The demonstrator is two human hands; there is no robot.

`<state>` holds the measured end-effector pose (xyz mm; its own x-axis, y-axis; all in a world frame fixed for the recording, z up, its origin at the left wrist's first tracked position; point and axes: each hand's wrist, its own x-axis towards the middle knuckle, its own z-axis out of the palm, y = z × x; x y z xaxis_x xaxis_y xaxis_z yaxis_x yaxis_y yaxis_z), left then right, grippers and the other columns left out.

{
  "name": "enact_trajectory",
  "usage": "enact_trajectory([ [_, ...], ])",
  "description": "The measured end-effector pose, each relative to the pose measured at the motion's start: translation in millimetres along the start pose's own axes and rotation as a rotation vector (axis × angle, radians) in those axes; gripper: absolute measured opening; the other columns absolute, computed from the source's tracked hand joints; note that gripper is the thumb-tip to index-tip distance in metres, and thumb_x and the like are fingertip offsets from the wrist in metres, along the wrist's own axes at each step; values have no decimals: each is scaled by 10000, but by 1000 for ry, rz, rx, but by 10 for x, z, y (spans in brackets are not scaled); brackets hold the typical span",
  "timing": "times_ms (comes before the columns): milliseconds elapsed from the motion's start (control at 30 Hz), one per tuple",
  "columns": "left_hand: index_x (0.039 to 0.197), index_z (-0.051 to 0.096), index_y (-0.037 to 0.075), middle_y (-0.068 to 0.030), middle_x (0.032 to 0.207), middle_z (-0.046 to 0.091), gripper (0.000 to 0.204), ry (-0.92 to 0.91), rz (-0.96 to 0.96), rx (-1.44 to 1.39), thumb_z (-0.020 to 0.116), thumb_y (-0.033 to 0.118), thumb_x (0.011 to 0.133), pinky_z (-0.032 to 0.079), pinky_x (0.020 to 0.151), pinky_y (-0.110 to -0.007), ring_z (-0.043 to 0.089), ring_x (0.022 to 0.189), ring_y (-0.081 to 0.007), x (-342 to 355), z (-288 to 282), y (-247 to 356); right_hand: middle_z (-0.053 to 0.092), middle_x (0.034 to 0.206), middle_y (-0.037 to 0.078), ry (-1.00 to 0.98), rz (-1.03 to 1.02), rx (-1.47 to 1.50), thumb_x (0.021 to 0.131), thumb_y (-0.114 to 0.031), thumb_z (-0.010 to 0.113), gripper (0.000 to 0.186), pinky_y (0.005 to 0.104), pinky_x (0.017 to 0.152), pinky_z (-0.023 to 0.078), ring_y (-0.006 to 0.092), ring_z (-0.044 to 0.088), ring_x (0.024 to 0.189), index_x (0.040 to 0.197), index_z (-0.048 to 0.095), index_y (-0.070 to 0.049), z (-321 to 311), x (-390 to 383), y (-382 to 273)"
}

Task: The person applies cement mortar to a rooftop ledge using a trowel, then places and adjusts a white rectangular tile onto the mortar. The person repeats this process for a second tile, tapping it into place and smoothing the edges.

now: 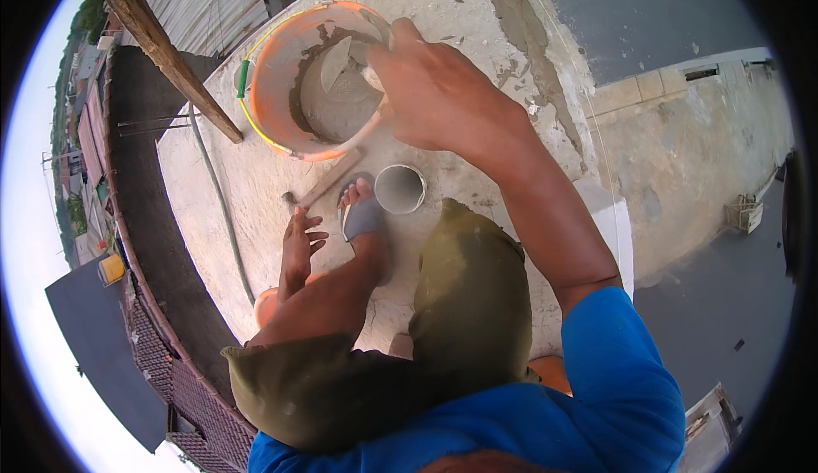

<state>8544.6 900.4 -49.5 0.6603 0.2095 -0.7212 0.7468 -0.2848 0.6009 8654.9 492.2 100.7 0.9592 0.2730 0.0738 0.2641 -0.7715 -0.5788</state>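
Note:
My right hand is closed around a trowel at the right rim of an orange bucket. The trowel's pointed metal blade reaches over the grey wet mortar inside; its handle is mostly hidden by my fingers. A yellow wire handle with a green grip hangs along the bucket's left side. Lower left, beside my leg, my left hand has its fingers apart and holds nothing. Just beyond its fingertips lies a hammer on the concrete, next to my sandaled foot.
An upright, open-topped pipe stands right of my foot. A wooden pole slants in at upper left, and a grey hose runs along the slab. The slab's edges drop away on both sides, with tiled roofs below left.

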Motion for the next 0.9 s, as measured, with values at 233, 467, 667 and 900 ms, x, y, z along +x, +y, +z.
enact_trajectory([
  [233, 1603, 494, 83, -128, 1319, 680, 762, -26, 100, 28, 450, 667, 1116, 547, 875, -360, 683, 961, -190, 73, 203, 246, 816, 1112, 70, -317, -186, -428, 832, -173, 817, 231, 417, 760, 625, 276, 764, 1095, 1053, 849, -117, 1002, 1334, -416],
  [467, 1598, 504, 137, -79, 1293, 674, 705, 17, 24, 22, 473, 651, 1116, 522, 928, -375, 665, 999, -191, -145, 97, 150, 760, 1158, 156, -359, -123, -378, 1020, -435, 598, 447, 501, 775, 589, 316, 740, 1053, 1287, 747, -109, 1113, 855, -913],
  [667, 1570, 544, 215, -54, 1296, 679, 648, 126, 71, 167, 500, 659, 1100, 513, 850, -349, 651, 903, -164, -241, -164, 217, 691, 1028, 147, 504, 102, 241, 971, -277, 711, 294, 471, 862, 572, 359, 699, 984, 1178, 708, -68, -97, -1531, 47],
  [900, 1412, 664, 75, -41, 1104, 713, 410, 74, 751, 409, 606, 380, 1144, 477, 756, -266, 582, 819, -89, -402, -375, 1341, 690, 1269, 156, 120, 974, -215, 1004, -226, 715, 354, 486, 1049, 535, 386, 665, 1220, 1339, 682, -118, -468, -5157, 802],
])
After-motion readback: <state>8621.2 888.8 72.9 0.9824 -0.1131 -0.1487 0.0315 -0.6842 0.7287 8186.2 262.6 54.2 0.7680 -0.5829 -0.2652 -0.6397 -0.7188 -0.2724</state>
